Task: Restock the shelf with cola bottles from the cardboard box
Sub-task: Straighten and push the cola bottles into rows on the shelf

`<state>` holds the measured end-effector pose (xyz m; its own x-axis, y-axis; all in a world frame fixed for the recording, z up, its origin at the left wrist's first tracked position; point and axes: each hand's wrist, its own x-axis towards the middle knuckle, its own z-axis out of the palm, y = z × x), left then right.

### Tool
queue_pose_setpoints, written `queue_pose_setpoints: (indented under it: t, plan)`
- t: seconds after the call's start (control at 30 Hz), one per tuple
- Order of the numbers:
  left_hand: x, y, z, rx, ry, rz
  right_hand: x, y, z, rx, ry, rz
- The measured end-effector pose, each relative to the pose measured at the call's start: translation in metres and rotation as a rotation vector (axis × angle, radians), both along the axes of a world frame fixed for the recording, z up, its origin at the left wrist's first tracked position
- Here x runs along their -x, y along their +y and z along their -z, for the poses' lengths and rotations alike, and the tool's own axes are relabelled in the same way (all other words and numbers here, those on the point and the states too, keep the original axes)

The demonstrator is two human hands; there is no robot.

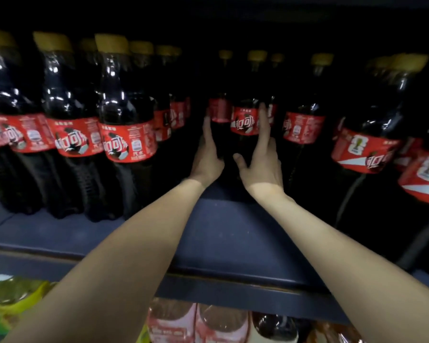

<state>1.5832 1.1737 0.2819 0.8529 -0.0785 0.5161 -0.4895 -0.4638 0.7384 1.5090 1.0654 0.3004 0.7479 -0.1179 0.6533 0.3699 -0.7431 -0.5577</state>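
Both my arms reach deep into a dark blue shelf. A cola bottle with a red label and gold cap stands upright at the back of the middle gap. My left hand lies flat with straight fingers against its left side. My right hand presses its right side, fingers straight up along the label, thumb spread toward the bottle's front. Another cola bottle stands just behind it to the left. The cardboard box is not in view.
Rows of cola bottles fill the shelf at the left and right of the gap. One more bottle stands right of my right hand. Below the shelf lie pink-labelled bottles and green packs.
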Motion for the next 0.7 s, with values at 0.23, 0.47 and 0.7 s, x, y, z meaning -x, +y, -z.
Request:
queue_pose_setpoints:
  t: [0.23,0.47,0.7]
  plan:
    - [0.008,-0.003,0.001,-0.094,-0.043,-0.275,0.003,-0.004,0.001,0.036,0.016,0.01]
    - [0.017,0.009,-0.013,0.095,-0.046,-0.013,0.005,-0.004,0.0,0.051,0.039,-0.014]
    - [0.013,0.009,-0.015,0.149,0.018,0.025,0.012,-0.001,-0.002,0.095,0.042,0.045]
